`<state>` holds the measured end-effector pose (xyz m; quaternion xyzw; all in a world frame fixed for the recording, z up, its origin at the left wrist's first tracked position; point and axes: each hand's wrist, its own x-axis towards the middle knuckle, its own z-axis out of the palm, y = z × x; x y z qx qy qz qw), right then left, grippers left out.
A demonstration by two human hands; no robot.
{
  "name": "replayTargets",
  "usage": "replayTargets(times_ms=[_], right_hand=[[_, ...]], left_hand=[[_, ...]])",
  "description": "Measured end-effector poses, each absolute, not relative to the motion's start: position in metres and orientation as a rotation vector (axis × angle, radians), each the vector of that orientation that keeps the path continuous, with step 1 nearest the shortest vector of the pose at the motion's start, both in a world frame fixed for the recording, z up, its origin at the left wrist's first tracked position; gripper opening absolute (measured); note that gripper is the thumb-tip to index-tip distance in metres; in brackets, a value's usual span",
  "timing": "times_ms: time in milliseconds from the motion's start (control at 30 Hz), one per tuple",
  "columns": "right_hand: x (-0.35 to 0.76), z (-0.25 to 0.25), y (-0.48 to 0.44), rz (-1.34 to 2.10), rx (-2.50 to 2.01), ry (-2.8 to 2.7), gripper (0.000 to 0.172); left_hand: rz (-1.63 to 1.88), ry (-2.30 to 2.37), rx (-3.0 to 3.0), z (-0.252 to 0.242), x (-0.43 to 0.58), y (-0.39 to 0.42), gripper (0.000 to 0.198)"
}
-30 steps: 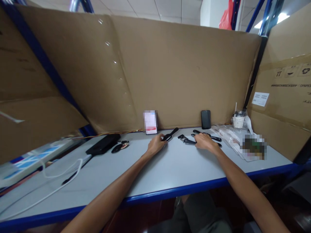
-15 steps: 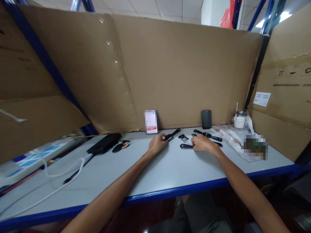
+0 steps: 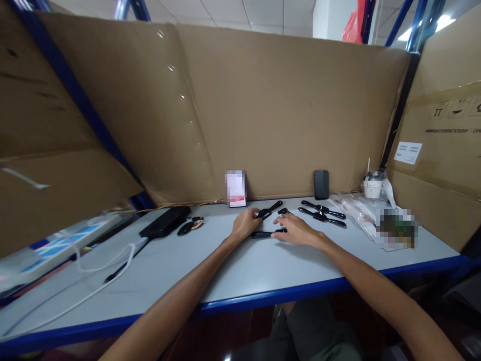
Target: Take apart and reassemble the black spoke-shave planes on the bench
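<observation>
My left hand (image 3: 246, 223) is closed on the near end of a black long-handled tool (image 3: 273, 207) lying slantwise near the middle of the table. To its right, my right hand (image 3: 296, 230) reaches over a second black tool (image 3: 262, 234), its thumb and fingers on that tool's right part, which the hand partly hides. Small dark pieces (image 3: 283, 211) lie just beyond my right fingers. Two more black tools, one farther back (image 3: 323, 209) and one nearer (image 3: 322, 217), rest side by side to the right.
A lit phone (image 3: 236, 189) and a dark phone (image 3: 321, 184) lean on the cardboard wall. Black case (image 3: 165, 222), keys (image 3: 185, 228) and white cable (image 3: 128, 260) lie left. Plastic bags (image 3: 356, 215) and a cup (image 3: 372, 188) are right.
My right hand has moved left, and the black tool under it has slid left and nearer, away from the two on the right. My left hand keeps its hold.
</observation>
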<state>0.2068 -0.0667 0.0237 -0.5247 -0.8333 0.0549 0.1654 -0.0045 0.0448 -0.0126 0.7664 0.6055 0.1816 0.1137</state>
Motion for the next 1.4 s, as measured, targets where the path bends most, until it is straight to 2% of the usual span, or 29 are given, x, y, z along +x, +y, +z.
replayTargets(times_ms=[267, 400, 600, 767, 967, 1233, 1333, 1400], right_hand=[[0.260, 0.045, -0.057, 0.369, -1.569, -2.494, 0.024], [0.245, 0.032, -0.061, 0.243, -1.596, -2.457, 0.015], [0.213, 0.017, -0.051, 0.044, -1.546, -2.268, 0.033], [0.232, 0.016, -0.037, -0.009, -1.577, -2.182, 0.037], [0.239, 0.002, -0.029, 0.045, -1.434, -2.373, 0.046], [0.234, 0.003, -0.023, 0.044, -1.587, -2.455, 0.051], [0.244, 0.011, -0.027, 0.043, -1.705, -2.426, 0.064], [0.250, 0.014, -0.030, 0.047, -1.760, -2.401, 0.072]], left_hand=[[0.563, 1.712, 2.268, -0.013, -0.003, 0.043, 0.035], [0.586, 1.642, 2.263, -0.012, -0.003, 0.045, 0.035], [0.719, 1.550, 2.297, -0.010, -0.007, 0.048, 0.036], [0.813, 1.336, 2.427, -0.006, -0.004, 0.038, 0.036], [0.672, 1.028, 2.563, -0.004, -0.002, 0.029, 0.060], [0.444, 0.992, 2.623, -0.007, -0.012, 0.036, 0.080], [0.358, 1.006, 2.633, -0.008, -0.017, 0.038, 0.092], [0.322, 1.015, 2.634, -0.009, -0.020, 0.039, 0.091]])
